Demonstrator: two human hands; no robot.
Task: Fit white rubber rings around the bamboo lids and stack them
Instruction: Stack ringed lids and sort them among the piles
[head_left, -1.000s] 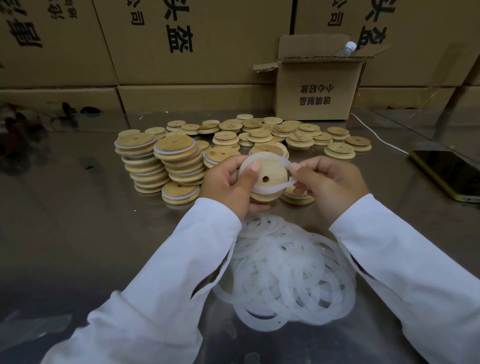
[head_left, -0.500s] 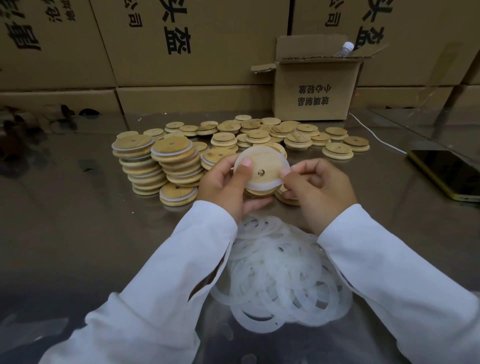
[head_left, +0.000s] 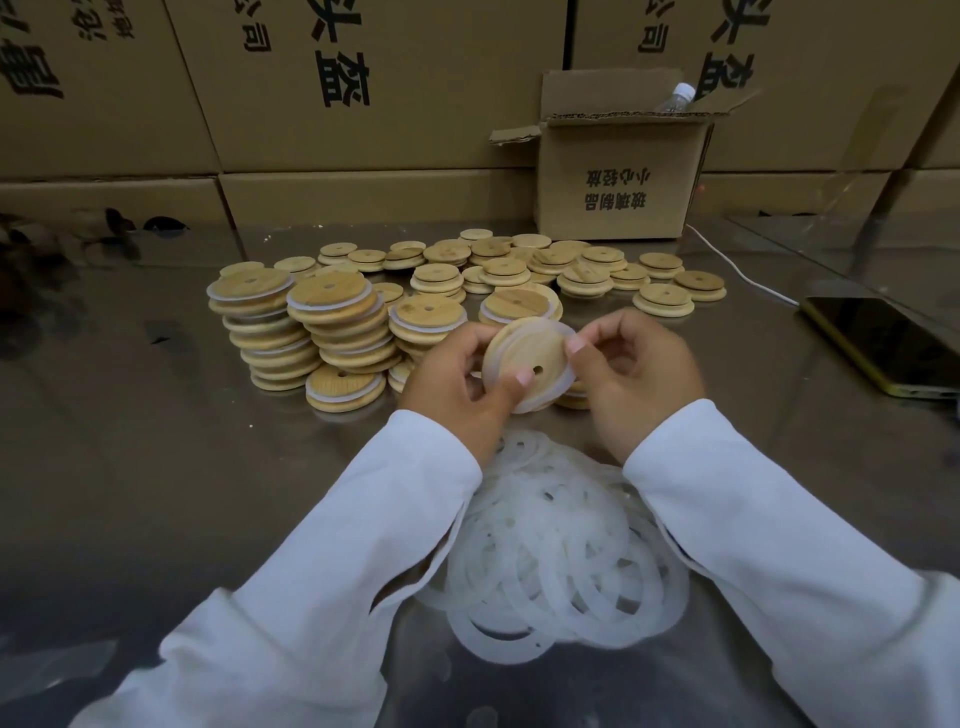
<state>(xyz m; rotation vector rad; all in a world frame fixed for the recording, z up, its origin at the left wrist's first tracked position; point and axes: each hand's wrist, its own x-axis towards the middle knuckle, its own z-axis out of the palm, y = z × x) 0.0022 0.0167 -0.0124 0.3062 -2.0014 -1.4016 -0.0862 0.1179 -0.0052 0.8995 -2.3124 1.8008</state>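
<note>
Head view: left hand (head_left: 457, 387) and right hand (head_left: 636, 379), fingers (head_left: 577, 347) clamped around tilted bamboo lid (head_left: 524, 351).

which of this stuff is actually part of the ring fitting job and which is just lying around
Part of the job:
bamboo lid, held in left hand, right hand pinching its white ring
loose ring pile
ringed lid stacks
bare lids behind

Just lying about:
phone
white cable
small open box, bottle inside
big cartons
</note>
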